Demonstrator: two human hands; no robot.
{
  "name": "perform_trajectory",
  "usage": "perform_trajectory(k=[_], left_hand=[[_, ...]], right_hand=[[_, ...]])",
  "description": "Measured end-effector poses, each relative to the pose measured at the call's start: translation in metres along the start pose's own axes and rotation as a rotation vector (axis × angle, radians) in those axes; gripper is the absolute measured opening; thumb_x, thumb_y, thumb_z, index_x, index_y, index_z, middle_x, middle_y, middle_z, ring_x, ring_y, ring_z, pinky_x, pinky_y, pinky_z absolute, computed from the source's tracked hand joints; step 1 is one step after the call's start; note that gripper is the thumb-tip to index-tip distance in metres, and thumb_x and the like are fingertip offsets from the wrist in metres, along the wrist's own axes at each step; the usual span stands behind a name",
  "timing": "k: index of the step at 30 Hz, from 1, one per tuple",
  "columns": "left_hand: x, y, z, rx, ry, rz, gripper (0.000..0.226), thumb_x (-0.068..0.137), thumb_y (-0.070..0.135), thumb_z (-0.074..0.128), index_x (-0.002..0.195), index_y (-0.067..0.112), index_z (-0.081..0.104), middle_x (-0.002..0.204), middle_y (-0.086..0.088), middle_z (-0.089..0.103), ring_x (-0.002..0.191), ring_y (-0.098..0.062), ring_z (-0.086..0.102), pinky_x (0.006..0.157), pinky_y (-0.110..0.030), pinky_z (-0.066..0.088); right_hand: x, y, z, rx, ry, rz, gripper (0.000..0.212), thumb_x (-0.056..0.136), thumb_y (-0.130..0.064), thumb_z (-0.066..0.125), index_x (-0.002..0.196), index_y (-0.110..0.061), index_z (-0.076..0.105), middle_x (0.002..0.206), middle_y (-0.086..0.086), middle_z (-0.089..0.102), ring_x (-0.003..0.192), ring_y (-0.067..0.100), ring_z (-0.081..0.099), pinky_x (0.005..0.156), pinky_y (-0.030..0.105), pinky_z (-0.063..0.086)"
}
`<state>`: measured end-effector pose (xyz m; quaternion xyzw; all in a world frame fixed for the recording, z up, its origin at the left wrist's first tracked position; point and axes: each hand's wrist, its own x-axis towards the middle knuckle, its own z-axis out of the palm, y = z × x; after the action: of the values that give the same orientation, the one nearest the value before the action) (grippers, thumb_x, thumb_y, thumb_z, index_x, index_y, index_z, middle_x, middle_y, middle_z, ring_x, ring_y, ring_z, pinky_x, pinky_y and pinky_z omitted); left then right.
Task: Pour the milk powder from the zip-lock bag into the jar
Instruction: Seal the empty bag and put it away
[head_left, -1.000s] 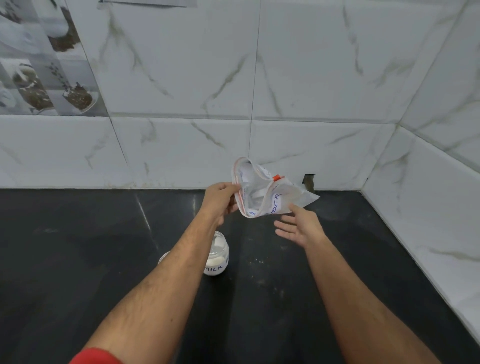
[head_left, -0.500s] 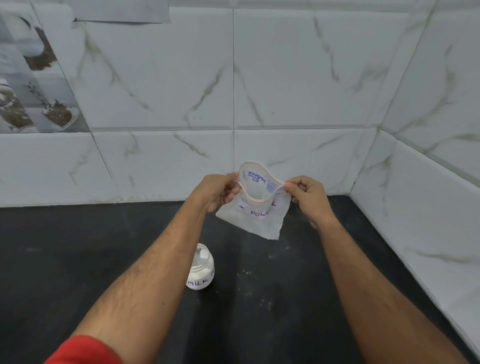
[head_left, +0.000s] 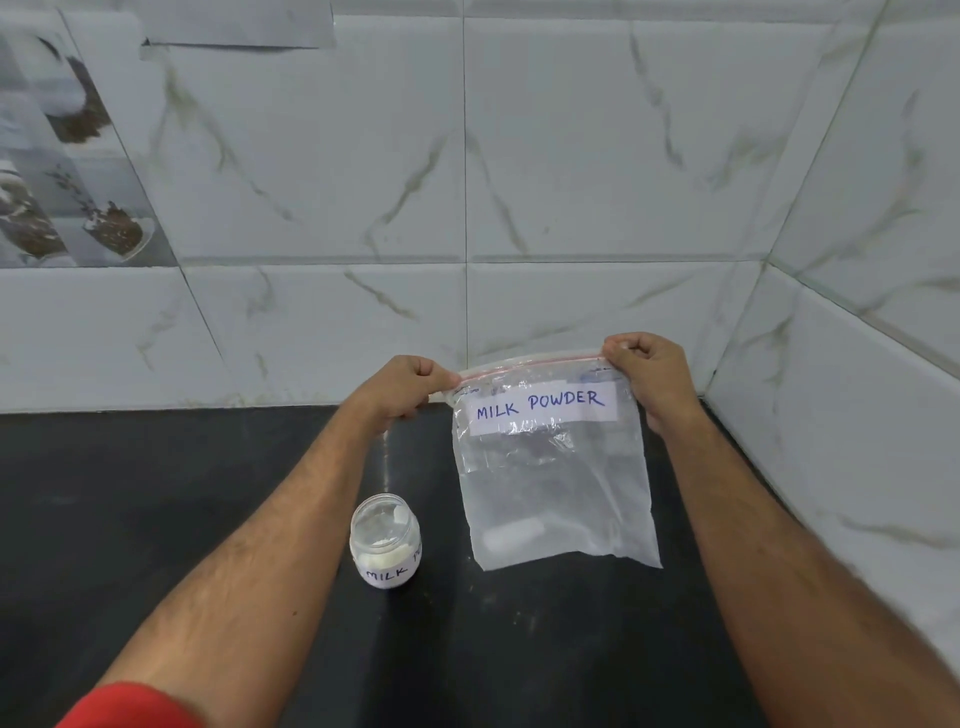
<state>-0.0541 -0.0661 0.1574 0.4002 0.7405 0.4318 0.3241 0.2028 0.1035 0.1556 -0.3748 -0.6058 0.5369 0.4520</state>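
item: zip-lock bag, labelled "milk powder", hanging flat and near empty at 3 o'clock of the jar, above the black counter; held up, likely to check it is drained. jar: open, upright, powder inside. your left hand pinches the bag's top left corner, your right hand the top right; forearms extended, hands stretching the red seal line taut.

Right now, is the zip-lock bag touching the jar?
Apart. The head view shows a strip of black counter between the jar and the zip-lock bag, which hangs from both hands.
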Motion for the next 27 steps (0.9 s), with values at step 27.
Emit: perform_trajectory(k=[27], left_hand=[[-0.015,-0.013,0.070,-0.580,0.221,0.105,0.027,0.101,0.029,0.054,0.089,0.011,0.069,0.083,-0.009,0.073,0.075,-0.022,0.070,0.073,-0.039,0.059]], right_hand=[[-0.028,0.035,0.014,0.086,-0.141,0.423,0.058,0.085,-0.070,0.058,0.105,-0.019,0.077,0.099,0.000,0.079,0.090,0.020,0.074,0.084,0.038,0.057]])
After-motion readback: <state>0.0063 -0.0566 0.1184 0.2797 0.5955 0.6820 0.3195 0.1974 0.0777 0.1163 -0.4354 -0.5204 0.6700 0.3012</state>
